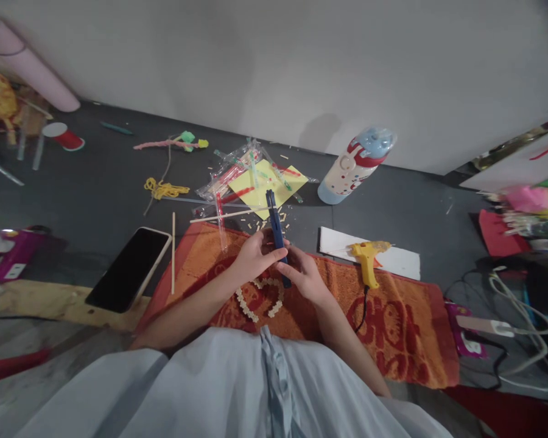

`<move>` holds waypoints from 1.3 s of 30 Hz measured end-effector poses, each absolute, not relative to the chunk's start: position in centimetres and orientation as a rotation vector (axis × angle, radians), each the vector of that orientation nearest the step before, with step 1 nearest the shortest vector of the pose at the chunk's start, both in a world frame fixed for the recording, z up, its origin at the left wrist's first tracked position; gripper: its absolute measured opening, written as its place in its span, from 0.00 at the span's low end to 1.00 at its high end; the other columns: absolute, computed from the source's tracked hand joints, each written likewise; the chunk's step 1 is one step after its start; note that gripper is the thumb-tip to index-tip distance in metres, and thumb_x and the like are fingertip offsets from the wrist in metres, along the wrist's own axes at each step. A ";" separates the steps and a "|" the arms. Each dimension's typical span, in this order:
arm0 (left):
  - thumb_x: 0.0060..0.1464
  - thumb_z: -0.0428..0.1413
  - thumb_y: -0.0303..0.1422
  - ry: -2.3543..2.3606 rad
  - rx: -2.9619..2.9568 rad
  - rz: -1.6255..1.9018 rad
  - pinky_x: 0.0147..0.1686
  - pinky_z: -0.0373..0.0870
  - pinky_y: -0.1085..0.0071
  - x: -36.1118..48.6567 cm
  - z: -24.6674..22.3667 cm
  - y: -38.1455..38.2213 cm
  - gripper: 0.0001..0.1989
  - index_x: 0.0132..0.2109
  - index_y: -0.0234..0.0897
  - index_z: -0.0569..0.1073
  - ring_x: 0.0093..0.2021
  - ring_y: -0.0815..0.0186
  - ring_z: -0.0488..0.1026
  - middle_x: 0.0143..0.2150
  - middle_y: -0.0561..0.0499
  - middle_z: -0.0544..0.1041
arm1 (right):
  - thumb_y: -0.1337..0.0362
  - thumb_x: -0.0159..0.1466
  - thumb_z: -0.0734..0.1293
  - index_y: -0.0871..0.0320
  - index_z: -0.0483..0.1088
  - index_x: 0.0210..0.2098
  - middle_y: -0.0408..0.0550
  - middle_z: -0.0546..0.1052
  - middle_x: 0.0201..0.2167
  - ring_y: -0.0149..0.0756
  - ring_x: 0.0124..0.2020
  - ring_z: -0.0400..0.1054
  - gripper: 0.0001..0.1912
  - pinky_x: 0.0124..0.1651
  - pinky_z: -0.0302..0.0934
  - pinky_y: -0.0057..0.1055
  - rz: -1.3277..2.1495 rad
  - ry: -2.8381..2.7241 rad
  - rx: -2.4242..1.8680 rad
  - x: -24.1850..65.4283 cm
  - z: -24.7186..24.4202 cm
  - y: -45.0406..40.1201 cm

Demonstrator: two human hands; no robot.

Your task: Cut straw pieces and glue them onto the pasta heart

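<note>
Both hands are closed around a slim dark blue pliers-like tool, held upright in front of me with its jaws pointing away. My left hand grips it from the left, thumb across the handle. Against the lower handle lies the thumb of my right hand; its other fingers are partly hidden. A thin wooden stick runs leftward from near the jaws; whether they grip it cannot be told. Short pale stick pieces lie scattered around. Below my hands, a broken ring of small pale pieces rests on an orange towel.
A yellow hot glue gun lies on a white board at right. Behind stands a tilted-looking bottle. Plastic packets lie over a yellow paper. Left are a phone, another stick and yellow yarn.
</note>
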State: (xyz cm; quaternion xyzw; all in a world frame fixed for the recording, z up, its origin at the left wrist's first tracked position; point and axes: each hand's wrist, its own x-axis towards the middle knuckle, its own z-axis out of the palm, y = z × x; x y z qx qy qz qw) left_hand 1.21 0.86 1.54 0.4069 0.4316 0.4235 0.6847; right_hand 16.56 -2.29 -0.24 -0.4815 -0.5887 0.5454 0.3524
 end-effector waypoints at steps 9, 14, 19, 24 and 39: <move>0.37 0.70 0.37 0.960 0.930 0.971 0.43 0.73 0.65 1.2 1.8 0.6 0.25 0.41 0.34 0.70 0.41 0.62 0.76 0.39 0.46 0.78 | 0.49 0.60 0.66 0.60 0.68 0.51 0.49 0.77 0.40 0.42 0.41 0.69 0.26 0.46 0.64 0.38 1.393 -1.539 -1.283 16.5 0.2 -2.3; 0.37 0.69 0.38 0.969 0.944 0.975 0.43 0.73 0.65 1.2 1.9 0.5 0.25 0.41 0.34 0.69 0.41 0.62 0.76 0.39 0.46 0.78 | 0.48 0.60 0.66 0.59 0.69 0.50 0.48 0.77 0.37 0.42 0.40 0.69 0.26 0.45 0.64 0.38 1.379 -1.546 -1.311 16.5 0.3 -2.4; 0.40 0.68 0.40 1.006 0.963 0.980 0.43 0.74 0.63 1.3 1.7 0.6 0.25 0.43 0.34 0.69 0.41 0.61 0.77 0.40 0.45 0.79 | 0.46 0.58 0.67 0.57 0.69 0.49 0.50 0.77 0.44 0.43 0.44 0.69 0.26 0.49 0.64 0.40 1.454 -1.439 -1.233 16.2 0.3 -2.4; 0.44 0.65 0.42 1.157 1.219 0.908 0.48 0.73 0.60 0.8 2.5 0.6 0.24 0.46 0.34 0.71 0.45 0.58 0.78 0.46 0.42 0.79 | 0.46 0.59 0.66 0.56 0.69 0.47 0.49 0.76 0.41 0.41 0.41 0.69 0.24 0.48 0.63 0.38 1.472 -1.397 -1.199 16.4 0.5 -2.5; 0.64 0.44 0.33 1.656 2.278 0.876 0.54 0.67 0.59 -3.7 3.7 3.1 0.16 0.53 0.34 0.71 0.54 0.57 0.71 0.53 0.41 0.75 | 0.46 0.61 0.64 0.59 0.60 0.55 0.54 0.71 0.49 0.42 0.47 0.66 0.30 0.52 0.60 0.39 1.390 -1.693 -1.265 18.4 1.8 -2.3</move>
